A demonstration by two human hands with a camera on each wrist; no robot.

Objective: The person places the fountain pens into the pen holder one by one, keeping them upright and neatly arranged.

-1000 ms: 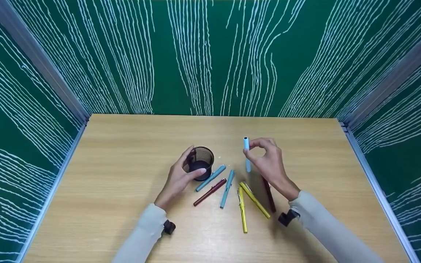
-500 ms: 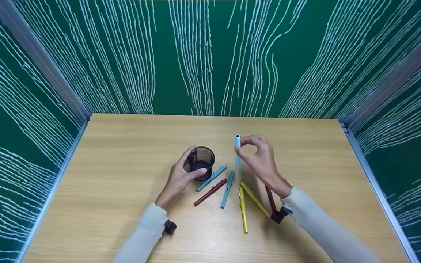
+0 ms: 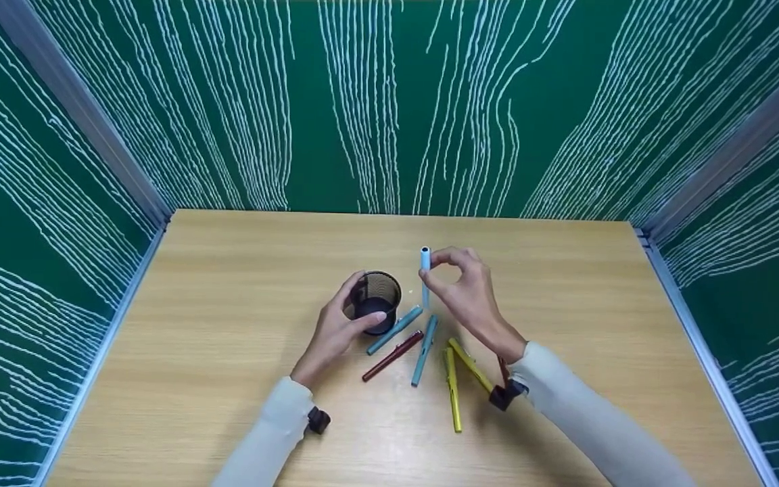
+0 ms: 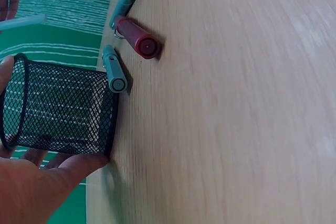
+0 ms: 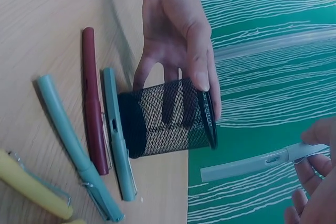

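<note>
My left hand (image 3: 335, 331) grips a black mesh pen cup (image 3: 377, 304) that stands upright on the table, thumb and fingers round its sides. To the right of the cup, my right hand (image 3: 467, 291) pinches a pale blue pen (image 3: 425, 270) by its upper end between thumb and fingers. That pen hangs nearly upright, raised above the table. In the right wrist view the pale pen (image 5: 244, 165) shows its clip and a small window in the barrel. The left wrist view shows the mesh cup (image 4: 63, 106) with no pen inside.
Close by the cup lie a teal pen (image 3: 395, 330), a dark red pen (image 3: 393, 356) and another teal pen (image 3: 424, 352). Two yellow pens (image 3: 454, 392) lie nearer the front right. Another dark red pen (image 3: 503, 368) is partly hidden under the right wrist. Green walls enclose the table (image 3: 247, 270).
My right hand has moved left with the pale blue pen, bringing it nearer the cup. My left hand keeps its hold on the cup.
</note>
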